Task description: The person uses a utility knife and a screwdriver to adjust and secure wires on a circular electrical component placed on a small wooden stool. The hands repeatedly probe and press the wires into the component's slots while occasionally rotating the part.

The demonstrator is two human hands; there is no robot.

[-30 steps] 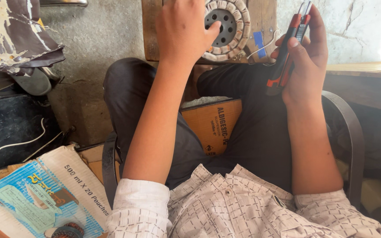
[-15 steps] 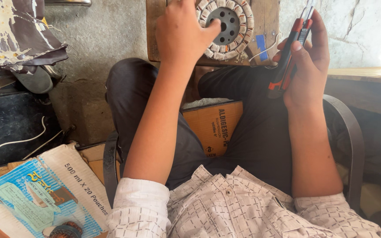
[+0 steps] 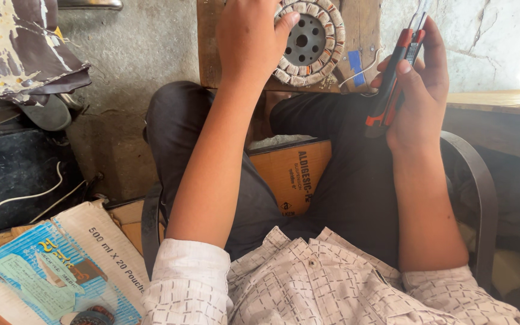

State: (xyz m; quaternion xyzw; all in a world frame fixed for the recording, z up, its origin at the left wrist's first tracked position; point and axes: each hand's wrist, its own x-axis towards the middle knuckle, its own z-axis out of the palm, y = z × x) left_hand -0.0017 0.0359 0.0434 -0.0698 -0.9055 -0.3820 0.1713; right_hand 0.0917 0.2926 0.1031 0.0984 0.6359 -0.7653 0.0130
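My left hand (image 3: 249, 37) rests on a round wound coil stator (image 3: 310, 41) with a dark metal hub, fingers gripping its left rim. The stator lies on a wooden board (image 3: 210, 48) across my knees. My right hand (image 3: 413, 90) holds a red and black utility knife (image 3: 392, 84) upright, thumb on its slider, to the right of the board. A blue strip (image 3: 355, 62) and a white wire (image 3: 365, 67) sit on the board between the stator and the knife.
A brown cardboard box (image 3: 290, 174) stands between my legs. Printed cartons and a blue packet (image 3: 49, 271) lie at lower left. A black bag (image 3: 13, 174) and a sandal (image 3: 46, 111) are at left. A wooden bench edge (image 3: 501, 102) and a chair armrest (image 3: 482, 198) are at right.
The view has tilted so the board and stator appear lower in frame. Both hands keep their holds; the knife has shifted slightly in my right hand.
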